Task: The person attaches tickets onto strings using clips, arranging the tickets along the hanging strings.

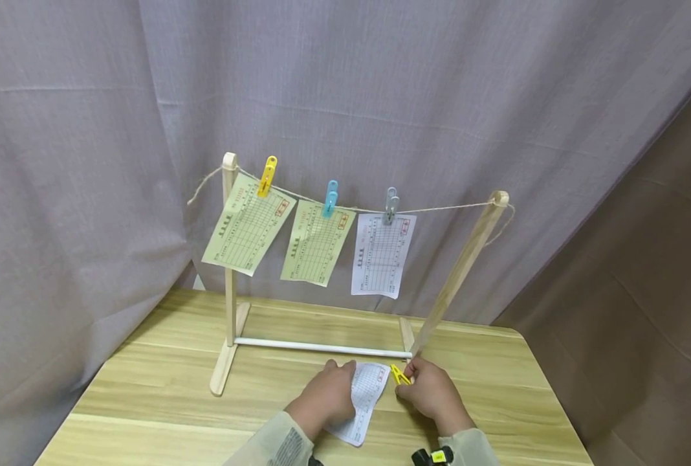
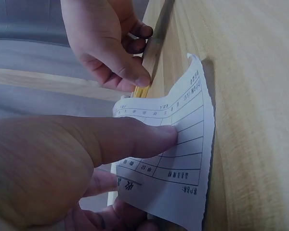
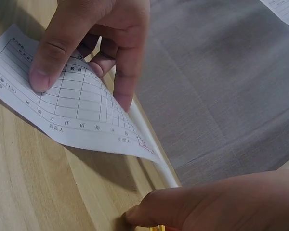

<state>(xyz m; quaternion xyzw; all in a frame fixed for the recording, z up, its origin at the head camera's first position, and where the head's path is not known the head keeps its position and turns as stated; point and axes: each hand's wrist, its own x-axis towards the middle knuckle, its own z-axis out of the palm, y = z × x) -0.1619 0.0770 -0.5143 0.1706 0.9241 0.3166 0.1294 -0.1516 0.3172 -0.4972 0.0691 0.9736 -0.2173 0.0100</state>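
Note:
My left hand [image 1: 329, 396] pinches a white printed receipt slip [image 1: 369, 398] low over the table, thumb on its printed face and fingers behind it. In the left wrist view the thumb lies across the slip [image 2: 183, 139], whose edges curl up. My right hand [image 1: 435, 391] holds a yellow clothespin [image 1: 400, 375] between thumb and fingers, just right of the slip's top edge. Only a bit of that clothespin [image 3: 157, 228] shows in the right wrist view, the rest hidden by the hand.
A wooden stand [image 1: 229, 259] carries a twine line [image 1: 438, 208]. From it hang two green slips [image 1: 318, 249] and a white slip [image 1: 380, 259], held by yellow [image 1: 267, 176], blue [image 1: 330, 199] and grey [image 1: 391, 206] clothespins. A white rod [image 1: 322, 347] joins the stand's feet.

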